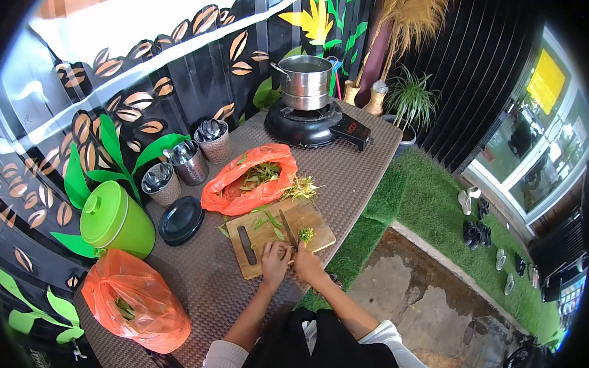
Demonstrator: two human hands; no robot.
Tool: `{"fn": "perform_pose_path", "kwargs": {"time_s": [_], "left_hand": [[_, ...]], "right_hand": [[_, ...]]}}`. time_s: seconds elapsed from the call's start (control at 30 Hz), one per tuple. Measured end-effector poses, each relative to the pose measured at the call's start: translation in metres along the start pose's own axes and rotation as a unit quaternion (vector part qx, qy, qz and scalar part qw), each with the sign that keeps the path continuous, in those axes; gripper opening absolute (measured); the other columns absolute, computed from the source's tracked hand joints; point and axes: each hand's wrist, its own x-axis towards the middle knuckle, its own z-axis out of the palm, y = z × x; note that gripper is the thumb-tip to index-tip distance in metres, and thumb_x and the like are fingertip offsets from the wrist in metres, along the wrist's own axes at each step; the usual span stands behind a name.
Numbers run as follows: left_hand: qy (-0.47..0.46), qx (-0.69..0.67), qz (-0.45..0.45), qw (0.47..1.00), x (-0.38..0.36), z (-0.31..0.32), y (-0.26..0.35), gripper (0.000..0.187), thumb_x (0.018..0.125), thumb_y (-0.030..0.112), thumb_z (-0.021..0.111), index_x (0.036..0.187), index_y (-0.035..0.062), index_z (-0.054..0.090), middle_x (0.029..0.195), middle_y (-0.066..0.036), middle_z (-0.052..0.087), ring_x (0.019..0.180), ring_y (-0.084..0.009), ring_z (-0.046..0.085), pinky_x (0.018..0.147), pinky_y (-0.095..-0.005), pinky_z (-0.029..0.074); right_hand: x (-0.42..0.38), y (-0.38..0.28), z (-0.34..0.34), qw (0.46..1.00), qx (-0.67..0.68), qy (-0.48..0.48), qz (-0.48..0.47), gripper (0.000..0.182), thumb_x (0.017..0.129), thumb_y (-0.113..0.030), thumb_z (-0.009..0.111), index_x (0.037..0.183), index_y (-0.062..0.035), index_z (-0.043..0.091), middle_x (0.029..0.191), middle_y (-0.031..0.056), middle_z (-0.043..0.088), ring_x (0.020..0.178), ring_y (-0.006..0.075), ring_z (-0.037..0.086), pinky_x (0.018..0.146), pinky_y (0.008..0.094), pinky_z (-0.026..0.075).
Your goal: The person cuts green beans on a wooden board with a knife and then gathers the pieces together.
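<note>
My right hand [309, 263] is wrapped round the handle of a knife [287, 227], whose blade points away from me over a wooden cutting board [320, 222]. Close on its left, my left hand [275, 259] has its fingers curled and pressed together at the board's near edge; what they hold, if anything, is hidden. A small heap of chopped greens [306, 234] lies to the right of the blade. Loose green pieces [264, 218] are scattered on the board's far left part. Just beyond the board sits an open orange plastic bag [223, 181] with green pods or leaves [261, 174] inside.
Trimmed stalks [302, 188] lie beside the open bag. A steel pot [305, 86] stands on a black stove [300, 126] at the far end. Cutlery cups [189, 162], black plates [181, 220], a green lidded container [117, 219] and another orange bag [138, 302] line the left.
</note>
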Motion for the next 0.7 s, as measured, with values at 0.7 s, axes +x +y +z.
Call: {"fn": "perform_pose_path", "kwargs": {"time_s": [0.7], "left_hand": [[-0.041, -0.015, -0.015, 0.999, 0.012, 0.002, 0.013, 0.011, 0.076, 0.006, 0.069, 0.085, 0.0028, 0.064, 0.082, -0.011, 0.06, 0.079, -0.0278, 0.057, 0.07, -0.0369, 0.046]], "right_hand": [[-0.005, 0.015, -0.005, 0.999, -0.037, 0.015, 0.013, 0.036, 0.091, -0.023, 0.047, 0.112, 0.0046, 0.036, 0.08, 0.0277, 0.063, 0.077, 0.0437, 0.063, 0.068, 0.0515, 0.051]]}}
